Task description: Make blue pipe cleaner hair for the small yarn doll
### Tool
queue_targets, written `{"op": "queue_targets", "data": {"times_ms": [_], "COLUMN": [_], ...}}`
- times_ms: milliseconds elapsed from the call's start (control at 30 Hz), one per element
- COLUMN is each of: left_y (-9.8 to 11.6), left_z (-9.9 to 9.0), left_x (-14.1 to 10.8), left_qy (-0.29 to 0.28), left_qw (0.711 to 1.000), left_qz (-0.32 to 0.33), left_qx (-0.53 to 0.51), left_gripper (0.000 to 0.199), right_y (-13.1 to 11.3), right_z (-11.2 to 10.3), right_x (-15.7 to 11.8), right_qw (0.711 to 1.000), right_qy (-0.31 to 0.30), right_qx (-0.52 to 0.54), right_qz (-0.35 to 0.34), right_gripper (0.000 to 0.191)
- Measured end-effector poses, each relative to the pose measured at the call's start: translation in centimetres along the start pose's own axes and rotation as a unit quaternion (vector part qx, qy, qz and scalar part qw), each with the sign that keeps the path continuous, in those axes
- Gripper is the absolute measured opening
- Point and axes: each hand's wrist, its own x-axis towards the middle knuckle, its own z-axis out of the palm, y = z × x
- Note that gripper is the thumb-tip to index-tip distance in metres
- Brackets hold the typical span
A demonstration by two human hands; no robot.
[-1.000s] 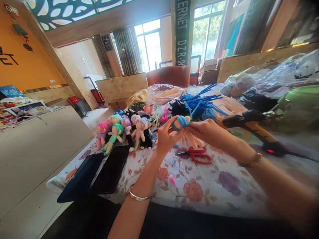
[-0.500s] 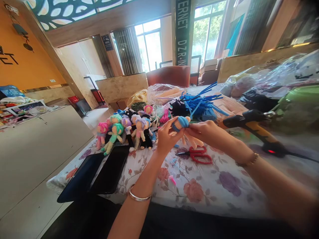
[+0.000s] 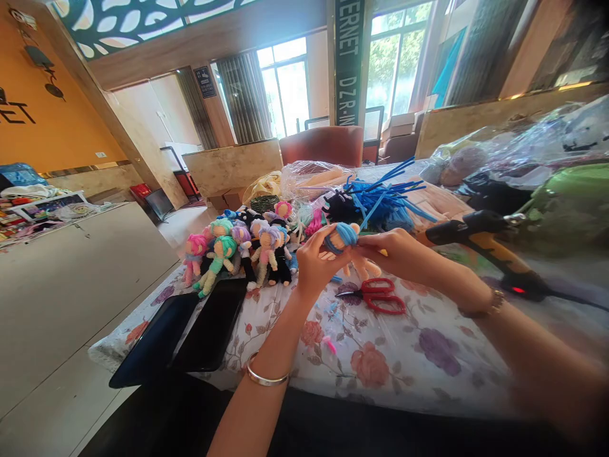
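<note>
A small doll with blue fuzzy pipe-cleaner hair is held up over the table. My left hand closes around its head from the left, fingers behind and thumb in front. My right hand pinches at the right side of the head, where the blue hair meets its fingertips; the exact grip is partly hidden. Peach-coloured fuzzy limbs show beneath the hands; whether they belong to this doll I cannot tell. Red-handled scissors lie on the flowered tablecloth just below.
Several finished dolls crowd together at the left. Two dark flat devices lie in front of them. Blue pipe cleaners are heaped behind my hands. A glue gun with a red light is at the right, near plastic bags.
The doll's head has tilted and shifted slightly left. My right hand has turned at the wrist, its fingers still pinched beside the head. My left hand has kept its hold.
</note>
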Motion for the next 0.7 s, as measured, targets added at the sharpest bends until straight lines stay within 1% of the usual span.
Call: {"op": "queue_targets", "data": {"times_ms": [67,167,233,333,467,533,633,700], "left_y": [-0.1,-0.1,-0.1,0.0,-0.1,-0.1,0.0,0.0], "left_z": [0.0,-0.1,-0.1,0.0,0.1,0.1,0.1,0.1], "left_x": [0.0,-0.1,-0.2,-0.3,-0.5,-0.5,-0.4,-0.4], "left_qy": [0.013,0.020,0.022,0.028,0.040,0.043,0.038,0.033], "left_qw": [0.999,0.995,0.992,0.987,0.981,0.978,0.976,0.975], "left_qz": [0.039,0.084,0.111,0.146,0.177,0.188,0.197,0.198], "left_qx": [0.018,0.043,0.053,0.060,0.070,0.073,0.084,0.092], "left_gripper": [0.040,0.045,0.047,0.047,0.050,0.051,0.050,0.050], "right_y": [-0.3,-0.9,-1.3,-1.6,-1.5,-1.3,-1.3,-1.5], "right_z": [-0.3,-0.5,-0.5,-0.5,-0.5,-0.5,-0.3,-0.2], "right_x": [0.0,0.0,0.0,0.1,0.1,0.1,0.4,0.5], "right_qw": [0.998,0.986,0.976,0.968,0.957,0.948,0.918,0.895], "right_qy": [-0.017,-0.009,0.005,0.018,0.013,0.012,0.020,0.022], "right_qx": [0.055,0.138,0.178,0.203,0.234,0.270,0.371,0.427], "right_qz": [0.035,0.092,0.124,0.149,0.169,0.171,0.141,0.126], "right_gripper": [0.048,0.062,0.065,0.064,0.061,0.056,0.048,0.049]}}
